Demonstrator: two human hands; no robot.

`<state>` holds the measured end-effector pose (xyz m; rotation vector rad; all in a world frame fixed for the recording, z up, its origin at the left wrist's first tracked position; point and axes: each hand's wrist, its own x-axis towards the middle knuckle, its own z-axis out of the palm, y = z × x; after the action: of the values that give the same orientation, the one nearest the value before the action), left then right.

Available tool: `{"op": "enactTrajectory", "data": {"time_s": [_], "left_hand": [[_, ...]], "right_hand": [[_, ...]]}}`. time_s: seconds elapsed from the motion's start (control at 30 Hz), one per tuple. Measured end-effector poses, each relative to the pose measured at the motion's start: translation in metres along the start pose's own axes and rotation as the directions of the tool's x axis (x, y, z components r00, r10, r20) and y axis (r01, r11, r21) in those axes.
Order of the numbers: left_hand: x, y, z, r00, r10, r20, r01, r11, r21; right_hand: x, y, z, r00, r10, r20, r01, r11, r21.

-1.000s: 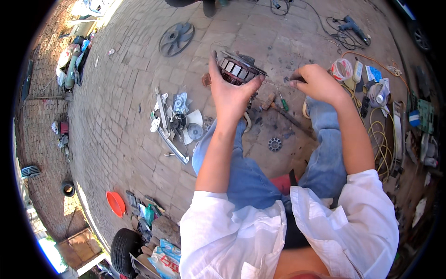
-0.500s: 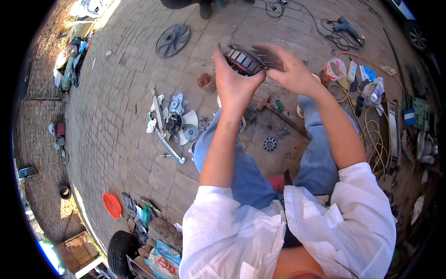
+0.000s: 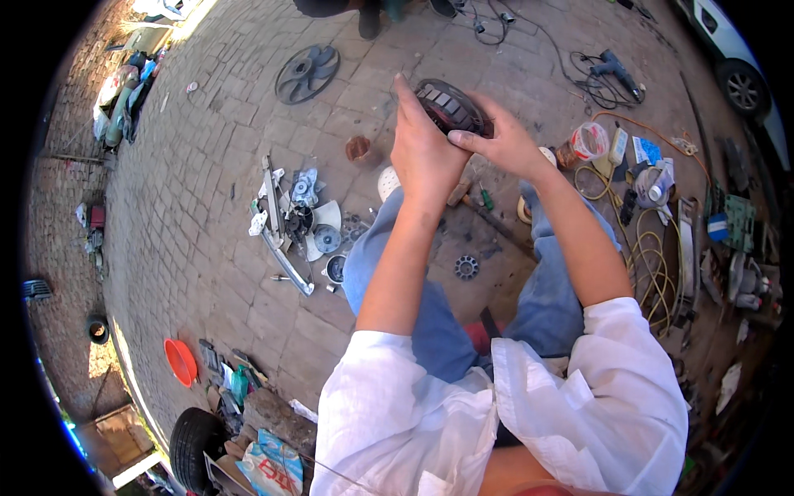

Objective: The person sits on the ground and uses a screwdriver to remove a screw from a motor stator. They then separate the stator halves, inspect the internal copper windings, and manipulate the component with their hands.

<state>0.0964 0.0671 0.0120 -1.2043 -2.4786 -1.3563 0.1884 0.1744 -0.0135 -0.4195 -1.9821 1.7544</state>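
A dark, round motor part point(image 3: 447, 106) with rectangular metallic segments round its ring is held up in front of me between both hands. My left hand point(image 3: 423, 153) grips its left and lower side, fingers up along the edge. On the other side, my right hand point(image 3: 500, 139) closes round the rim, with the thumb pressed on the lower edge. The part's far side is hidden. Below my hands, a hammer point(image 3: 488, 213) and a green-handled screwdriver point(image 3: 486, 197) lie on the paving. A small toothed ring point(image 3: 466, 267) lies between my legs.
Metal window-regulator-like parts point(image 3: 285, 223) lie left of my knee, with a fan wheel point(image 3: 308, 74) farther off. At right are yellow hose point(image 3: 653, 269), a clear tub point(image 3: 589, 142) and a corded power tool point(image 3: 616, 70). Another person's feet point(image 3: 370, 23) show at the top.
The round part has tilted and shifted slightly to the right. My right hand's fingers, stretched out before, now wrap round its rim. The whole view has turned a little.
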Motion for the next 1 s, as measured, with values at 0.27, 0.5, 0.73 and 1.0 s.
{"op": "enactTrajectory", "data": {"time_s": [0.27, 0.5, 0.73, 1.0], "left_hand": [[0.0, 0.016, 0.001, 0.999, 0.044, 0.012, -0.044, 0.999, -0.006], [0.009, 0.007, 0.006, 0.979, 0.2, -0.026, -0.196, 0.913, -0.357], [0.008, 0.017, 0.01, 0.95, 0.299, -0.087, -0.307, 0.852, -0.424], [0.005, 0.022, 0.009, 0.936, 0.2, -0.291, -0.331, 0.782, -0.528]], "right_hand": [[-0.003, -0.004, -0.002, 0.98, -0.089, -0.18, 0.118, 0.98, 0.162], [-0.005, -0.014, -0.017, 0.95, 0.146, -0.277, 0.02, 0.854, 0.519], [-0.004, -0.029, -0.017, 0.948, 0.175, -0.265, 0.105, 0.616, 0.781], [-0.003, -0.029, -0.026, 0.97, 0.115, -0.213, 0.128, 0.5, 0.856]]}}
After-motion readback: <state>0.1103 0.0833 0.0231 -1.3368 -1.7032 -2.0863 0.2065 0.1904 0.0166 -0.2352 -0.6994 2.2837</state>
